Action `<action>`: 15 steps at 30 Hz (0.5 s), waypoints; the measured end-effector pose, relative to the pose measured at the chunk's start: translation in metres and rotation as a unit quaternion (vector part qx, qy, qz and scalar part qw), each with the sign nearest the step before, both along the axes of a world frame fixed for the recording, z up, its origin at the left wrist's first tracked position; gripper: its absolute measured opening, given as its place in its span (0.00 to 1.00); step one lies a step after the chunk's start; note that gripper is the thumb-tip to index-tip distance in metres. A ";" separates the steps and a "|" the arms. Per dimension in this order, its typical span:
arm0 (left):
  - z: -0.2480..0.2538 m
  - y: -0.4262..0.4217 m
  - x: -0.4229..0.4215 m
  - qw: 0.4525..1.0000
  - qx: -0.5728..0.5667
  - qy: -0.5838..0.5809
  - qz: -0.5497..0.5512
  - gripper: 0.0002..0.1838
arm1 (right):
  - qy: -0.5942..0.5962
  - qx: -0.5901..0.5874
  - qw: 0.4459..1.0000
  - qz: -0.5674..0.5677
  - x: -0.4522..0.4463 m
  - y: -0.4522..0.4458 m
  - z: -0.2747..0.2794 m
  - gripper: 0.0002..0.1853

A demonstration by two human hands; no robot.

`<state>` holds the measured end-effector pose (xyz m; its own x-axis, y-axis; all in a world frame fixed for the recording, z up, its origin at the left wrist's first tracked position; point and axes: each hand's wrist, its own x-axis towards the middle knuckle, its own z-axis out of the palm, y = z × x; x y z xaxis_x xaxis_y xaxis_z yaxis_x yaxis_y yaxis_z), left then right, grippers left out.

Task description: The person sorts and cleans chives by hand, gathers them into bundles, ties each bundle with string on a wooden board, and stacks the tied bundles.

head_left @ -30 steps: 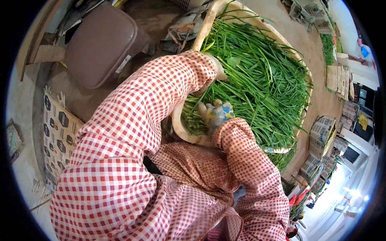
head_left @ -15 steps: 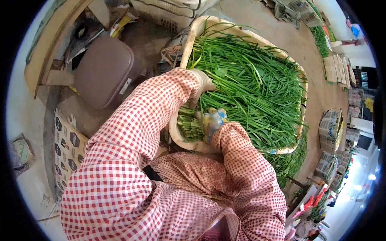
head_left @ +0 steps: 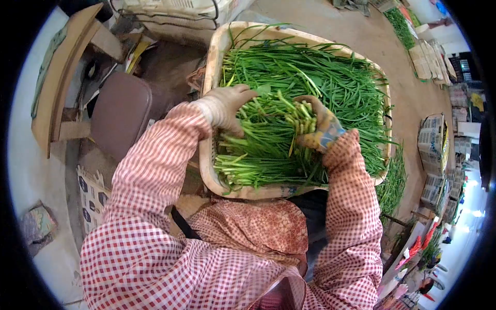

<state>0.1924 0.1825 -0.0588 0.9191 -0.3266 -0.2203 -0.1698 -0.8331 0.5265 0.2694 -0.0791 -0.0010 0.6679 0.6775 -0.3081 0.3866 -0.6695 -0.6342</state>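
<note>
Greens fill a pale tub right in front of the person, long blades running off to the right and light stem ends gathered on the left. From where I stand, the right hand, in a glove patched with blue and yellow, is over the middle of the tub, clamped around a bunch. Its thumb is on the near side and its fingers on the far side, with the pale stem ends poking out between them toward the left.

The left hand, in a beige glove, reaches in over the tub's left rim. Its thumb and fingers are well apart and curved, with stems in the gap; how firmly it touches them I can't tell from here. Nearer the person, more stems lie along the close side of the tub, ends pointing left.

Red-and-white checked sleeves cover both arms down to the gloves, and a flowered cloth lies over the lap. Over to the left is a brown chair, with a pale crate beyond the tub. To the right, a leafy heap is just beside the tub, near a printed bundle.
</note>
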 end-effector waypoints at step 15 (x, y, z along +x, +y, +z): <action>0.023 -0.152 -0.063 0.878 -0.413 -0.159 0.183 0.61 | -0.110 0.121 0.987 0.004 -0.048 -0.048 0.052 0.34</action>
<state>0.1292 0.0302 -0.0357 0.9680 0.0753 0.2394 -0.2183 -0.2181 0.9512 0.2215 -0.1274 0.0508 0.6943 0.7195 0.0148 0.5379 -0.5052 -0.6749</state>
